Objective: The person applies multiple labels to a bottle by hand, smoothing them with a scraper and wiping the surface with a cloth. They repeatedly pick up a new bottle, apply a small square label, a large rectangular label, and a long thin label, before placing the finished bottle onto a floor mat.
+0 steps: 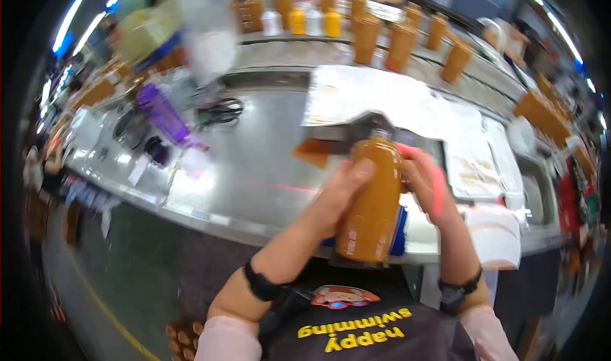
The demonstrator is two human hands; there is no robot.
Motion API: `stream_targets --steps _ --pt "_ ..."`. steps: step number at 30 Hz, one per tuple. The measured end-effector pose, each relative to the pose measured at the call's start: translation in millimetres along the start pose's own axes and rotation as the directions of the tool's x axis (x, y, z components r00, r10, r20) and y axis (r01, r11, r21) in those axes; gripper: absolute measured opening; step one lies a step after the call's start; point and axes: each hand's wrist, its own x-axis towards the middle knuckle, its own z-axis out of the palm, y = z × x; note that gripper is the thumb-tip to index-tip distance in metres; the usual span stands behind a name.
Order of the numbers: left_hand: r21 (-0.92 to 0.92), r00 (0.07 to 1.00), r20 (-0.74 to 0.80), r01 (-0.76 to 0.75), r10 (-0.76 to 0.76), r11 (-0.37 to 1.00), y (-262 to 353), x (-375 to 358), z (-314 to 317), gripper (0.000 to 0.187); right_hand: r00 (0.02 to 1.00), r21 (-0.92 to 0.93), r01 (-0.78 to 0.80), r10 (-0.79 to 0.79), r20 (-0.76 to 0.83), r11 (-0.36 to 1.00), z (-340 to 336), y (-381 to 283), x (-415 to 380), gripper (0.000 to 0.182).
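A large amber-brown bottle (371, 198) with small white print near its bottom stands tilted in front of my body, over the worktop's near edge. My left hand (344, 186) grips its left side, the thumb lying across the front. On the bottle's upper right side is my right hand (417, 173), fingers curled against it and partly hidden behind. A pinkish-red band (436, 186) loops over the right hand and wrist. Just beyond the bottle's neck sits a dark, blurred object (369, 124). Left of the neck, an orange-brown piece (312, 151) rests near the white sheets (363, 97).
The steel worktop (254, 144) carries a purple bottle (164, 114) and a black coiled cable (221, 111) on the left. Several brown bottles (402, 46) line a raised conveyor at the back. A white container (493, 233) is at the right edge. Other people stand beyond.
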Motion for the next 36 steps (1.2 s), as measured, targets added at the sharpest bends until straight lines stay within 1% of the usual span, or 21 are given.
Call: stream_targets --steps 2,3,4,7,8,11,12,14,15,16,19,21,23,25,28,29,31,32,33,35,36 --pt "-0.017 1.000 -0.020 0.008 -0.009 1.000 4 4 6 0.044 0.997 0.032 0.071 -0.069 -0.041 0.997 10 7 0 0.041" --pt "-0.010 0.999 -0.046 0.011 -0.012 1.000 1 7 12 0.045 0.989 -0.044 0.132 -0.135 -0.062 0.990 5 17 2 0.041" --pt "0.070 0.999 -0.017 0.046 -0.045 0.996 -1 8 6 0.049 0.991 -0.059 0.117 -0.120 -0.058 0.991 3 19 3 0.042" --pt "0.078 0.997 -0.060 0.052 -0.048 0.996 1 13 4 0.050 0.995 -0.018 0.078 -0.079 -0.054 0.997 6 25 12 0.046" --pt "0.012 0.994 -0.094 0.050 -0.049 0.999 7 16 0 0.049 0.994 -0.009 0.085 -0.086 -0.064 0.996 9 27 19 0.046" --pt "0.079 0.982 -0.167 0.106 -0.091 0.991 12 34 -12 0.050 0.983 -0.010 0.150 -0.150 -0.108 0.989 11 32 33 0.046" --pt "0.143 0.981 -0.182 0.098 -0.071 0.985 14 34 -11 0.054 0.981 -0.118 0.150 -0.162 -0.103 0.982 8 30 33 0.044" --pt "0.441 0.950 -0.241 -0.075 0.199 0.894 13 19 1 0.054 0.970 -0.250 0.221 -0.239 -0.044 0.943 -8 29 29 0.042" --pt "0.578 0.913 -0.237 -0.142 0.331 0.803 10 9 3 0.055 0.962 -0.313 0.254 -0.271 -0.011 0.915 -14 25 27 0.042" --pt "0.643 0.900 -0.152 -0.224 0.409 0.732 10 2 -1 0.048 0.975 -0.333 0.195 -0.221 -0.039 0.922 -23 16 28 0.039" --pt "0.677 0.921 -0.207 -0.109 0.330 0.728 28 5 -47 0.032 0.960 -0.423 0.230 -0.277 -0.051 0.876 -55 9 48 0.032" --pt "0.834 0.825 -0.350 0.058 0.444 0.549 49 40 -74 0.026 0.969 -0.547 0.199 -0.248 -0.015 0.813 -69 16 70 0.031" --pt "0.994 0.805 -0.108 0.084 0.583 0.068 65 87 -120 0.028 0.967 -0.673 0.195 -0.256 0.008 0.713 -76 30 88 0.030" --pt "0.893 0.726 0.218 0.121 0.652 -0.434 67 130 -138 0.038 0.956 -0.791 0.202 -0.293 0.030 0.578 -79 47 103 0.031" --pt "0.825 0.817 -0.189 0.433 0.545 -0.364 67 165 -130 0.051 0.988 -0.885 0.095 -0.153 0.027 0.455 -73 41 107 0.033" --pt "0.832 0.795 -0.288 0.484 0.534 -0.272 70 173 -136 0.054 0.995 -0.902 0.064 -0.097 0.024 0.426 -73 40 110 0.033" --pt "0.811 0.740 -0.475 0.578 0.476 -0.091 74 183 -154 0.061 0.990 -0.907 0.102 -0.128 0.054 0.409 -75 49 114 0.031" --pt "0.833 0.760 -0.524 0.552 0.385 0.044 76 186 -167 0.059 0.991 -0.911 0.102 -0.118 0.059 0.399 -73 45 112 0.030" --pt "0.842 0.795 -0.536 0.476 0.285 0.255 75 188 -180 0.054 0.992 -0.916 0.102 -0.108 0.065 0.389 -72 41 111 0.029" --pt "0.694 0.870 -0.485 0.316 0.095 0.647 71 188 -192 0.044 0.991 -0.911 0.113 -0.115 0.073 0.397 -70 39 111 0.025" --pt "0.700 0.859 -0.499 0.322 0.114 0.637 72 187 -190 0.043 0.990 -0.909 0.119 -0.121 0.077 0.399 -70 38 111 0.023"
